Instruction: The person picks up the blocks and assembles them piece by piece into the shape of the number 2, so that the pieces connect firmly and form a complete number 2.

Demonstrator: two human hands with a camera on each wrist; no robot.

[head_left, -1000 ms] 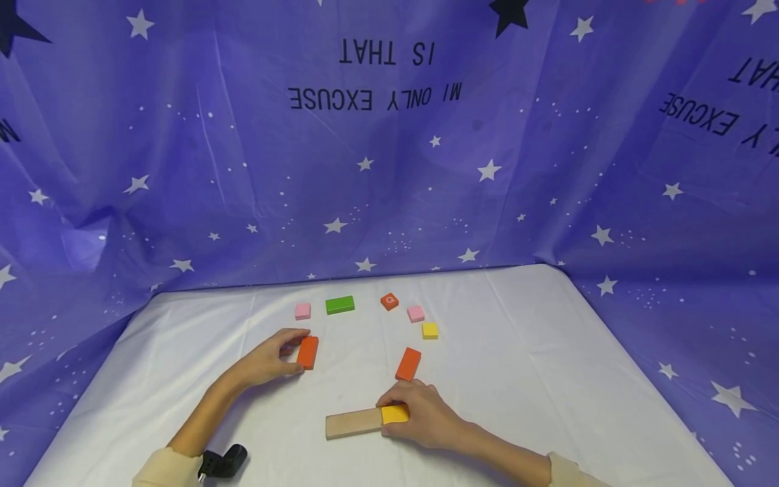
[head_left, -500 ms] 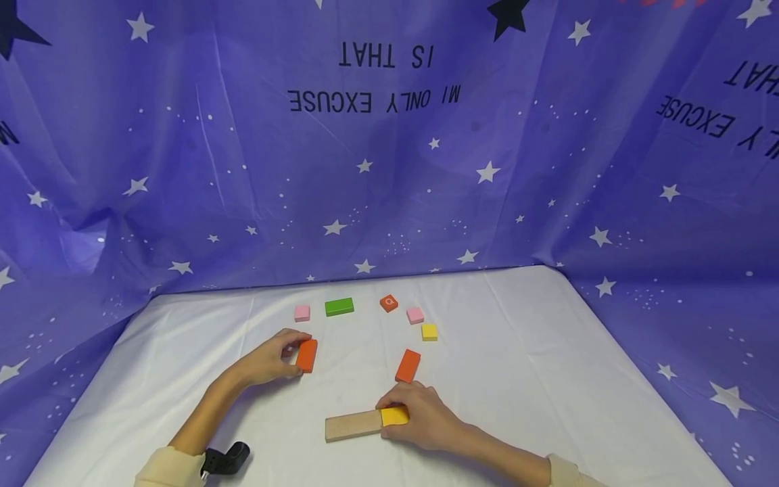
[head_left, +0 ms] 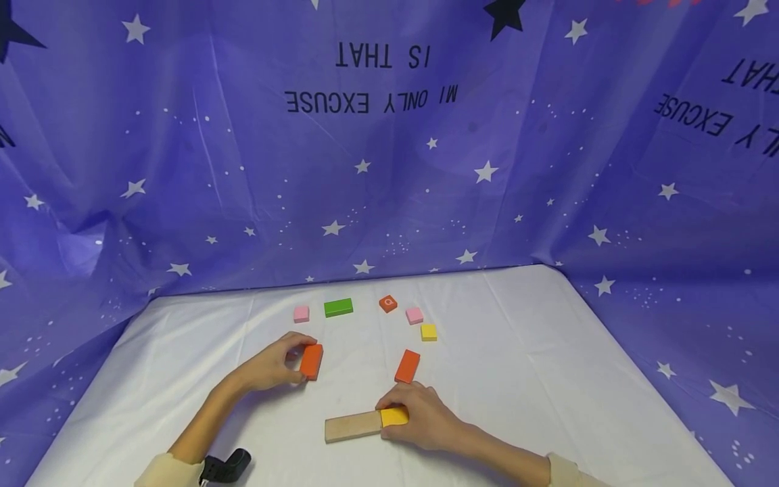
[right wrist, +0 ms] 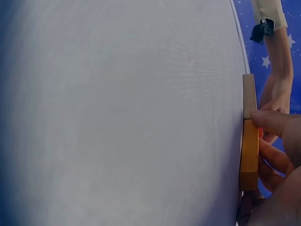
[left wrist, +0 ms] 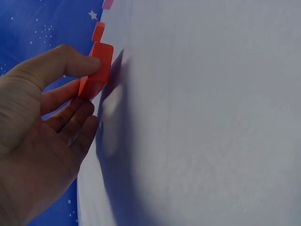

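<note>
Thumb and fingers of my left hand point(head_left: 272, 362) pinch an orange-red rectangular block point(head_left: 312, 362) by its two ends. The left wrist view has the thumb on one side of that block point(left wrist: 100, 63) and a shadow under it on the cloth. My right hand point(head_left: 426, 416) grips a yellow block point(head_left: 394, 416), whose right part the hand hides in the head view. End to end with it lies a plain wooden block point(head_left: 353, 427), and the right thumb lies at their joint in the right wrist view. Just beyond the right hand is another orange-red block point(head_left: 408, 366).
Along the far side of the white-clothed table point(head_left: 517, 379) lie a pink block point(head_left: 301, 314), a green block point(head_left: 338, 308), an orange block with a white mark point(head_left: 388, 304), a second pink block point(head_left: 414, 315) and a small yellow block point(head_left: 429, 332). A purple star-printed curtain point(head_left: 389, 203) hangs behind.
My left hand has moved slightly right and nearer to me with the orange-red block in its fingers. The right hand keeps its hold on the yellow block in the same place.
</note>
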